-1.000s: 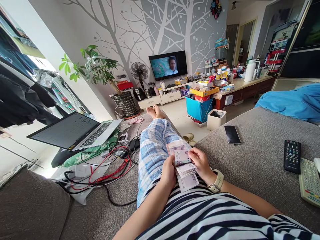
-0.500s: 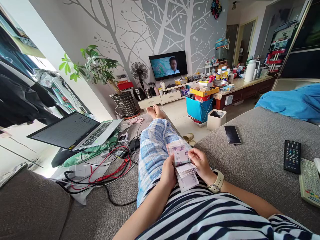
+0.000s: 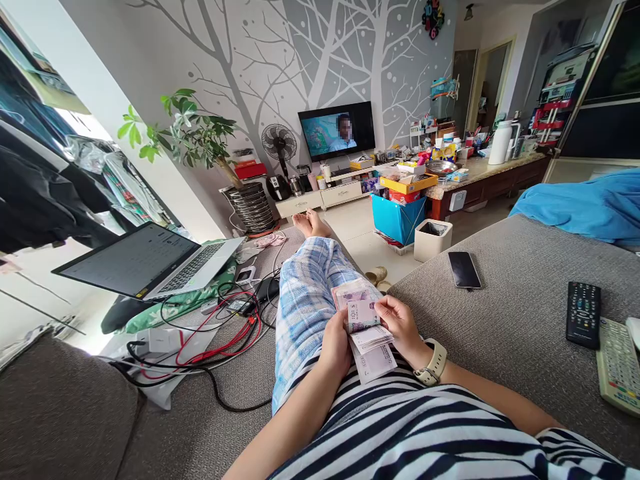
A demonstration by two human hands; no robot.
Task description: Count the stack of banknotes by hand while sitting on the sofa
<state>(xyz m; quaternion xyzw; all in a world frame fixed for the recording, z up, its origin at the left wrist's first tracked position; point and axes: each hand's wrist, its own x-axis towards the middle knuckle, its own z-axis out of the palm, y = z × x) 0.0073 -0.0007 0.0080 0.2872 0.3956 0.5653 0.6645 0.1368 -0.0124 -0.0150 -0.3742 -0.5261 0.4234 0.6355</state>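
Observation:
A stack of purple-and-white banknotes [image 3: 364, 315] is held between my two hands above my lap. My left hand [image 3: 336, 343] grips its left side, thumb on top and the other fingers hidden behind. At the right edge, my right hand [image 3: 400, 327] pinches a note between thumb and fingers. Several notes fold down toward my striped shirt [image 3: 395, 427], their lower ends fanned out. Pinkish notes show behind the top one. A pale watch [image 3: 434, 363] is on my right wrist. My legs, in blue checked trousers [image 3: 300, 320], stretch out ahead.
On the sofa [image 3: 505, 333] to my right lie a phone [image 3: 465, 270], a black remote [image 3: 583, 313] and a pale remote [image 3: 620, 367]. An open laptop [image 3: 193, 270] and tangled cables [image 3: 225, 347] are left. Ahead stand a bin [image 3: 433, 243] and a blue box [image 3: 395, 219].
Both hands keep their hold on the banknotes, almost unmoved. The view has shifted very slightly.

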